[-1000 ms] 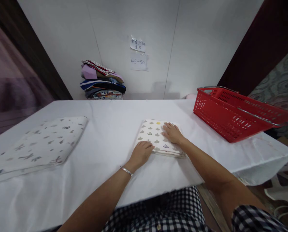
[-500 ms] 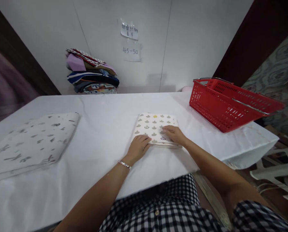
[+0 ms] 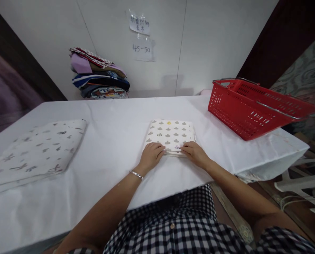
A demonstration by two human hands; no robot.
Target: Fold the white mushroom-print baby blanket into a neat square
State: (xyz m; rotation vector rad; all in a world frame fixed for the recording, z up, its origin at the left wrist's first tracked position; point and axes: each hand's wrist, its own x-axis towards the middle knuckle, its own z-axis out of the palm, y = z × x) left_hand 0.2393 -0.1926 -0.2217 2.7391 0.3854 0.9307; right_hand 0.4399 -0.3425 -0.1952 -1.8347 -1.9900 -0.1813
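Both hands, left hand (image 3: 151,155) and right hand (image 3: 194,153), seemingly pinch the folded cloth (image 3: 170,135); red basket (image 3: 252,107) sits right.

Counted two hands: left hand (image 3: 150,155) and right hand (image 3: 194,153), both resting on the near edge of one folded patterned cloth (image 3: 170,134) at centre table. One larger flat patterned cloth (image 3: 38,150) lay at 9 o'clock from it, well apart. One red basket (image 3: 249,109) stood at 2 o'clock, with two metal handles showing. One stack of folded fabrics (image 3: 99,74) sat at 11 o'clock against the wall; layers too bunched to count exactly. Two paper notes (image 3: 140,37) were stuck on the wall at 12 o'clock, one above the other. One bracelet (image 3: 135,174) was on the left wrist. One white-covered table (image 3: 115,116).
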